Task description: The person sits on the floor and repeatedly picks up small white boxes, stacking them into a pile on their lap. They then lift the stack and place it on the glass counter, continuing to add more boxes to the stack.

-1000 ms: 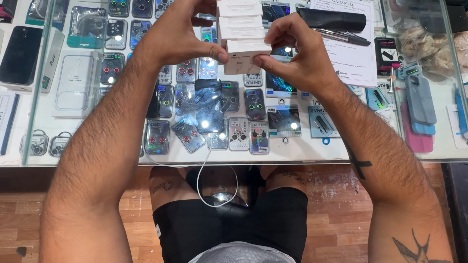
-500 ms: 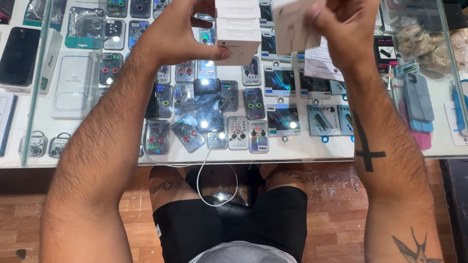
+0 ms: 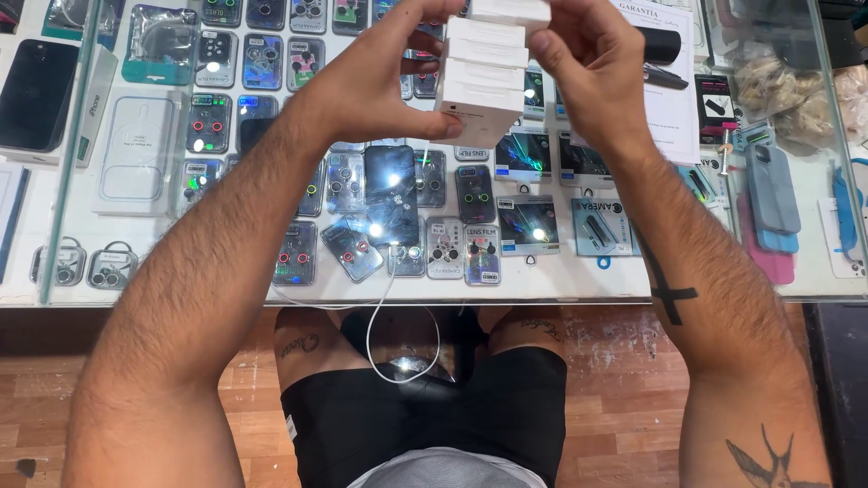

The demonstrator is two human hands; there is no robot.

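Two hands are working a stack of small white boxes [image 3: 484, 77] at the upper centre of the frame, above the glass surface [image 3: 633, 280]. The left hand [image 3: 375, 86] is gripping the stack from its left side, thumb pressing near the bottom box and fingers [image 3: 425, 41] wrapping behind. The right hand [image 3: 592, 68], which half a second ago was lifted away to the right holding a separate white box, is now returning against the stack's upper right edge, its fingers curling closed around the top box [image 3: 511, 11]. Judging from this, the box that was taken off for a look is being set back on the pile, so the stack is being re-formed rather than taken apart.

Containers: the white boxes are all closed, and their contents cannot be told. Under the glass, the display case is holding rows of small packaged lens protectors [image 3: 448, 244] and, at the left of the frame, a clear phone case [image 3: 136, 154]. A dark phone [image 3: 391, 194] is lying on the glass at centre, with a white cable [image 3: 398, 334] running down from it toward the person's lap. Printed paper [image 3: 669, 81] is lying at the upper right.
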